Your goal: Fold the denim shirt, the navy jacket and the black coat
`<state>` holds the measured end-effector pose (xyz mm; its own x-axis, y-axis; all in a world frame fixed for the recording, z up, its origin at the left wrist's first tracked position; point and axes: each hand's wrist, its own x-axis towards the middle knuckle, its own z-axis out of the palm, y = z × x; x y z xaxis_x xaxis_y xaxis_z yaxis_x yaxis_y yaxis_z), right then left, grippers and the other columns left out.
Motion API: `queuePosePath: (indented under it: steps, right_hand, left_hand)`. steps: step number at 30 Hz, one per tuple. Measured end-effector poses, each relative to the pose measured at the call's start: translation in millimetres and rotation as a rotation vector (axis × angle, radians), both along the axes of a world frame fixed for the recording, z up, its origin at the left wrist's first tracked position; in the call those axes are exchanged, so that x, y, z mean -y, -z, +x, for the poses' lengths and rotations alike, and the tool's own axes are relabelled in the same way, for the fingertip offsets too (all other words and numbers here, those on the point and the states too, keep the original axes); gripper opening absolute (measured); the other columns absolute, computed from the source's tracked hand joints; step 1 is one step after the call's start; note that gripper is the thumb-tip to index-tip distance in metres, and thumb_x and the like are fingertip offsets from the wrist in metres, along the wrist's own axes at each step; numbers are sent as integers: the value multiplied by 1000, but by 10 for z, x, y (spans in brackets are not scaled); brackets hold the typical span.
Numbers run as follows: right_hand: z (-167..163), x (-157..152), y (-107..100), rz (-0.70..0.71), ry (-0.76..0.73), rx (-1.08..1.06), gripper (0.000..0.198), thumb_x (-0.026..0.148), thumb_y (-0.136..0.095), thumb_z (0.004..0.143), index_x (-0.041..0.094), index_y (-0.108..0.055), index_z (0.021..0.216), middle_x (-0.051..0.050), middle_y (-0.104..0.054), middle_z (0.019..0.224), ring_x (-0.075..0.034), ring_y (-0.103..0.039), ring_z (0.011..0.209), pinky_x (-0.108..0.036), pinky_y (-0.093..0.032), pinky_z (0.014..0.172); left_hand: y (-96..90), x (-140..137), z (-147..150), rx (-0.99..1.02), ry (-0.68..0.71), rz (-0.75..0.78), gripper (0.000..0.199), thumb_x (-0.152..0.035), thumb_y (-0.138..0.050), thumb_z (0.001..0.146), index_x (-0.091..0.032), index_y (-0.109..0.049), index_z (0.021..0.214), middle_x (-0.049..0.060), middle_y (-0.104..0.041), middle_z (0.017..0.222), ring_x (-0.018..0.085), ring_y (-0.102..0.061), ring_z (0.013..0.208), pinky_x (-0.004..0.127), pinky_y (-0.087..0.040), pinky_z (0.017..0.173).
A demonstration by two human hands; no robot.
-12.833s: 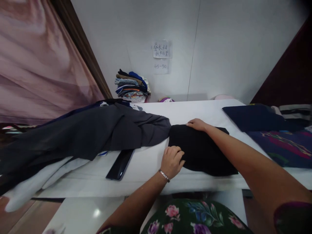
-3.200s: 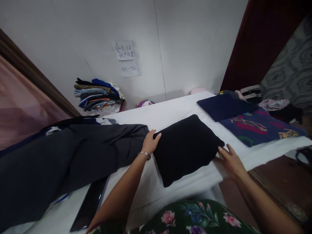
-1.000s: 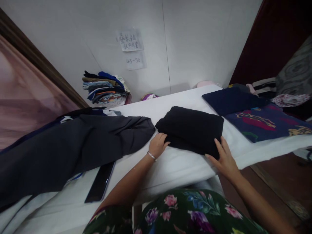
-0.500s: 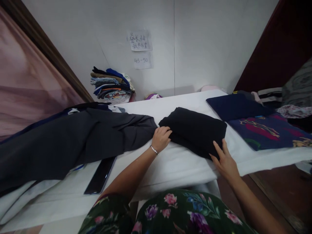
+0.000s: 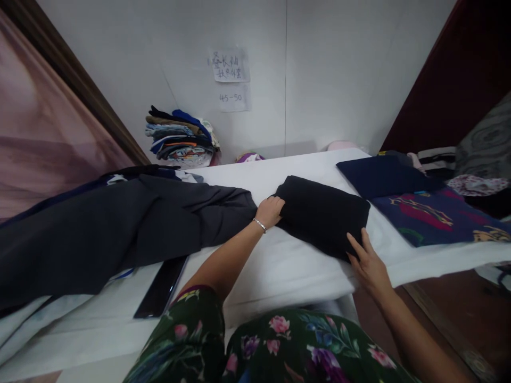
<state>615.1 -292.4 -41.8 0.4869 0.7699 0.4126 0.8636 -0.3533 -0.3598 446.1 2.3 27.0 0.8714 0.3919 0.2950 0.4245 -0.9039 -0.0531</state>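
A black garment, folded into a rough rectangle, lies on the white-covered table in front of me. At its left end my left hand has its fingers curled over the edge, gripping the cloth. My right hand is at the near right corner; its fingers are apart, some resting on top of the cloth, with the thumb at the near edge. To the left, a dark grey garment is spread out, its end close to my left wrist.
A dark, flat, phone-like object lies partly beneath the grey garment. On the right are a navy folded garment and a patterned blue one. A stack of folded clothes stands by the wall, below paper signs.
My left hand has moved slightly right and up, pushing in the garment's left end, which now looks neater. The right hand has stayed at the near right corner.
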Motion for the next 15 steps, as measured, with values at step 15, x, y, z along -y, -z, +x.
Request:
queuePosePath:
  steps: [15]
  right_hand:
    - [84, 256, -188, 130, -95, 106, 65, 19, -46, 85, 28, -30, 147, -7, -33, 150, -33, -29, 138, -60, -33, 106]
  left_hand:
    - [103, 629, -171, -4, 46, 44, 24, -24, -69, 73, -17, -56, 92, 8, -58, 90, 25, -53, 88, 37, -37, 71]
